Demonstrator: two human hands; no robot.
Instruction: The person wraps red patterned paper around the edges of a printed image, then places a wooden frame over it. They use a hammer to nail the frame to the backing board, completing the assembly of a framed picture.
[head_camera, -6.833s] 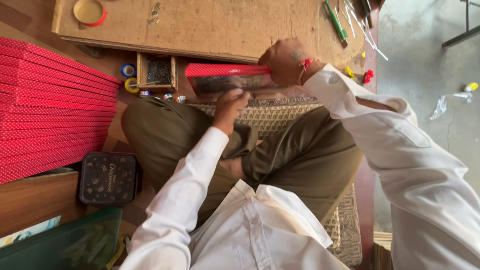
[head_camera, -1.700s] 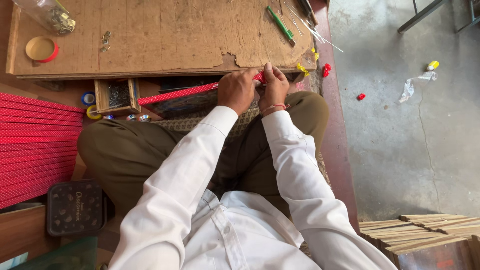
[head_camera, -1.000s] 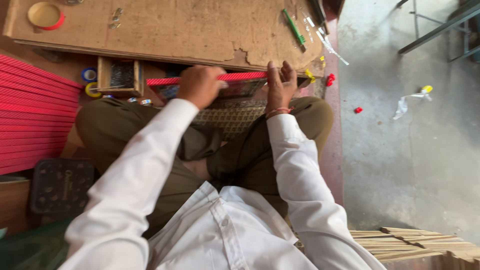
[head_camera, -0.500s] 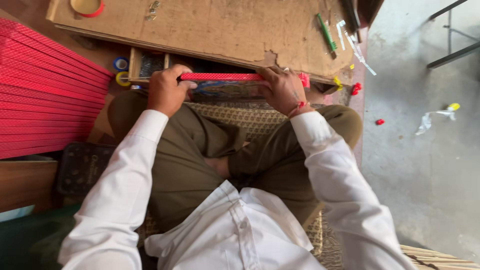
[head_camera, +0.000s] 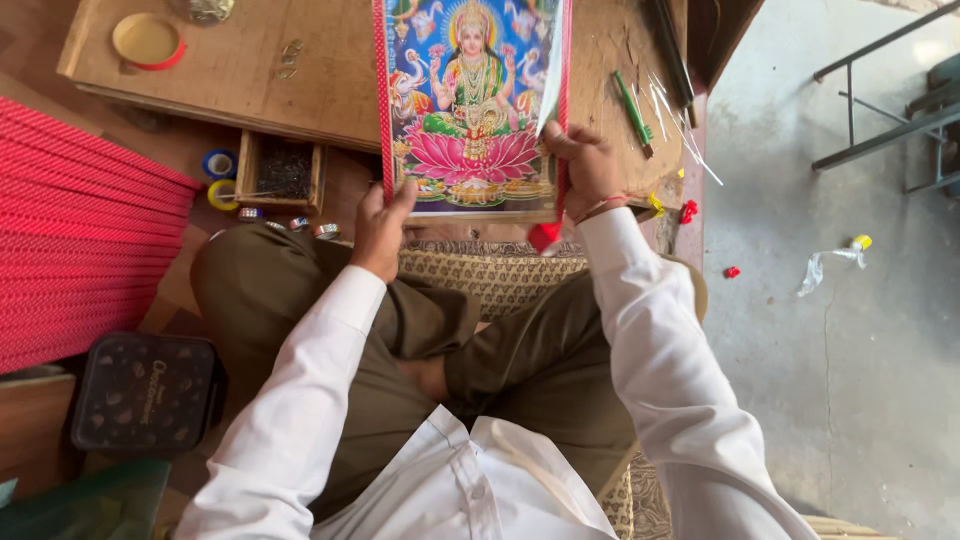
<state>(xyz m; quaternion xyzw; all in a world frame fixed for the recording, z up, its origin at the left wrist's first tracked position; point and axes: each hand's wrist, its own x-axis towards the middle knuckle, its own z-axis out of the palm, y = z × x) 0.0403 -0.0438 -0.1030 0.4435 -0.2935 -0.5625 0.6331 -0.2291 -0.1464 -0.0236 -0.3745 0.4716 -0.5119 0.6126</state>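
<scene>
- Your left hand (head_camera: 380, 232) has its grip clamped on the lower left corner of the colourful picture (head_camera: 470, 100), thumb on the front face.
- Your right hand (head_camera: 590, 172) has its grip clamped on the picture's lower right edge, fingers wrapped over the red border.
- The picture sits in front of you, held face-up between both hands, above your lap and over the near edge of the wooden bench (head_camera: 230, 70). It shows a seated figure on a pink lotus, with a red trim down both sides.
- A small red tassel (head_camera: 545, 237) hangs at the picture's lower right corner, just below your right hand.
- A green pen (head_camera: 632, 112) lies on the bench just right of the picture, with thin clear strips (head_camera: 690, 145) near it.
- A round lid with a red rim (head_camera: 148, 40) rests on the bench's far left.
- A small open wooden box (head_camera: 284, 172) sits under the bench edge, left of your left hand, with tape rolls (head_camera: 219, 177) beside it.
- A stack of red ribbed sheets (head_camera: 85, 240) is at your left, with a dark tin (head_camera: 145, 392) near your left knee.
- You sit cross-legged on a patterned woven mat (head_camera: 495, 275).
</scene>
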